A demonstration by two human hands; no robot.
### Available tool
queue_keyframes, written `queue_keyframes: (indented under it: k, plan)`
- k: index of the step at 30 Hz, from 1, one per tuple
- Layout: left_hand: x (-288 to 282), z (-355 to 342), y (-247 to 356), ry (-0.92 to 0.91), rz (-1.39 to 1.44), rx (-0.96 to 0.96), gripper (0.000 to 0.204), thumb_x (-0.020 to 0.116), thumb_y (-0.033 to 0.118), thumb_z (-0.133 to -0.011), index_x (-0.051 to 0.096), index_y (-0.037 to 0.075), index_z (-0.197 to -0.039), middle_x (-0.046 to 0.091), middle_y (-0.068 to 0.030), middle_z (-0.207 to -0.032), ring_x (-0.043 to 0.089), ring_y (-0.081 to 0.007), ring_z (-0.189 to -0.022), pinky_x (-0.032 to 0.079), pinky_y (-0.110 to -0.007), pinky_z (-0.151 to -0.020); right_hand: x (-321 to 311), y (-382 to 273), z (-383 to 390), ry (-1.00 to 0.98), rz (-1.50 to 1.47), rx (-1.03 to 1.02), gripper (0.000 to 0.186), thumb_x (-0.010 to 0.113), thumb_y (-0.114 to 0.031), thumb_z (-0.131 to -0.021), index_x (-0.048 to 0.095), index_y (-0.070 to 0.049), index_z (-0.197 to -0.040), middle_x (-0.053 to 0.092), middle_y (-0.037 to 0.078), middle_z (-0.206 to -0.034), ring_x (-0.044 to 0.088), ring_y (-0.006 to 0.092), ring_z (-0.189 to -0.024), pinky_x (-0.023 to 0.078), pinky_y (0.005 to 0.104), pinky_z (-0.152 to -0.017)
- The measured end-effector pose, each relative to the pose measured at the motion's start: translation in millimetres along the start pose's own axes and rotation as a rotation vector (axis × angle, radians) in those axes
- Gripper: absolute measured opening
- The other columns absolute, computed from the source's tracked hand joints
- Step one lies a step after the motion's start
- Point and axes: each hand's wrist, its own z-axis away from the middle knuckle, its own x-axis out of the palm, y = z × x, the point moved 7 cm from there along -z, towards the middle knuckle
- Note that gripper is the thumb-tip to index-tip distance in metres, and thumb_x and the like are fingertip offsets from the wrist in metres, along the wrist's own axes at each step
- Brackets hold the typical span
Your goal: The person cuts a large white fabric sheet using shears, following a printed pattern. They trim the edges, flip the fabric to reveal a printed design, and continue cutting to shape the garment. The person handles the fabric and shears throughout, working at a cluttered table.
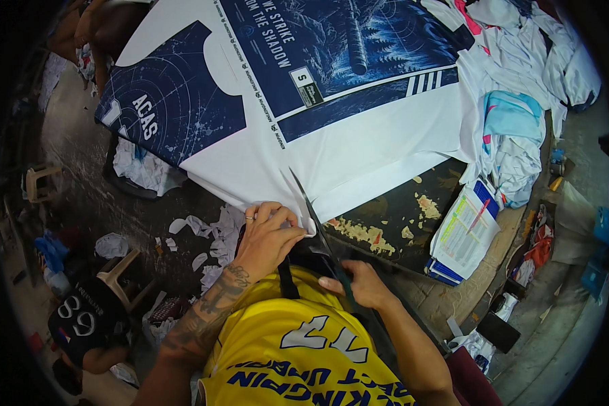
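A large white sheet of fabric [358, 149] printed with dark navy jersey panels [183, 95] lies over the table, its near edge drawn toward me. My left hand [271, 233] is closed on that near edge, the cloth bunched between thumb and fingers. In my right hand [362, 284] are large dark scissors [325, 247], gripped at the handles close to my body. Their long blades point away from me over the white border, just right of my left fingers. How much of the lower blade lies under the cloth, I cannot tell.
Beyond the fabric's near edge shows a worn dark tabletop [379, 223] with peeling patches. Papers [467, 233] with a pen lie at its right corner, below heaped cloth [511, 122]. Scraps [220, 237] litter the left floor, near a stool [120, 277] and a person in black [84, 318].
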Motion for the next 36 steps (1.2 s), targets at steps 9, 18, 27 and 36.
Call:
queue_keyframes:
  k: [9, 18, 27, 36]
  plan:
    - [-3.6, -11.4, -12.5, -0.129, 0.132, 0.034, 0.013, 0.078, 0.015, -0.090, 0.080, 0.009, -0.101, 0.065, -0.0017, -0.121, 0.050, -0.0294, -0.131, 0.036, -0.049, -0.115, -12.6, -53.9, -32.0, 0.013, -0.066, -0.116, 0.079, 0.086, -0.072, -0.079, 0.079, 0.004, -0.098, 0.076, 0.015, -0.081, 0.073, 0.0223, -0.077, 0.057, 0.0378, -0.075]
    - [-14.4, -25.2, -26.7, -0.278, 0.282, 0.081, 0.025, 0.079, 0.019, -0.087, 0.077, 0.003, -0.107, 0.066, -0.0086, -0.123, 0.051, -0.0325, -0.134, 0.041, -0.049, -0.115, -26.5, -127.1, -63.9, -0.002, -0.028, -0.145, 0.084, 0.085, -0.073, -0.079, 0.073, 0.004, -0.110, 0.076, 0.017, -0.087, 0.075, 0.0267, -0.086, 0.058, 0.0380, -0.082]
    - [-20.7, -40.3, -45.0, -0.425, 0.507, 0.174, 0.027, 0.075, 0.025, -0.097, 0.075, 0.004, -0.113, 0.070, -0.0155, -0.124, 0.055, -0.0329, -0.132, 0.044, -0.048, -0.115, -50.1, -207.2, -104.1, 0.004, 0.009, -0.131, 0.076, 0.086, -0.069, -0.082, 0.069, 0.004, -0.096, 0.074, 0.021, -0.084, 0.075, 0.0353, -0.082, 0.058, 0.0389, -0.077]
    - [-22.3, -70.6, -70.5, -0.848, 0.820, -0.035, 0.034, 0.067, 0.024, -0.100, 0.070, 0.002, -0.126, 0.072, -0.0198, -0.123, 0.068, -0.0373, -0.118, 0.053, -0.044, -0.103, -73.8, -285.4, -144.8, 0.037, 0.103, -0.106, 0.073, 0.085, -0.068, -0.083, 0.074, 0.004, -0.087, 0.070, 0.010, -0.074, 0.068, 0.0182, -0.071, 0.053, 0.0354, -0.065]
